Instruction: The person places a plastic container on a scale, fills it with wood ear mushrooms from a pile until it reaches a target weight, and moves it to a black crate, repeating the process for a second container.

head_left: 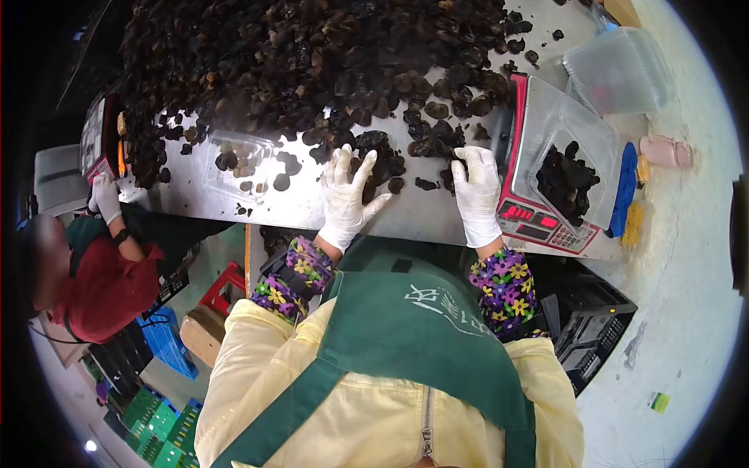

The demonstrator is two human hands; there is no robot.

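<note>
Dark, crinkled wood ear mushrooms (312, 62) lie heaped over the metal table. My left hand (347, 199), in a white glove, is open with fingers spread, its fingertips touching a small clump of mushrooms (378, 152). To its right, my gloved right hand (477, 191) is closed, fingers curled down beside loose pieces; what they hold, if anything, is hidden. Just right of that hand stands a red-and-white digital scale (538, 226) with lit red digits. On it rests a clear plastic tray (605, 152) with mushrooms (568, 181) inside.
Another clear tray (234, 183) lies left of my hands. Stacked clear containers (620, 70) stand at the back right, near a blue object (624, 187) and a pink item (665, 152). At far left a co-worker in a red sleeve (101, 285) works by another scale (97, 140).
</note>
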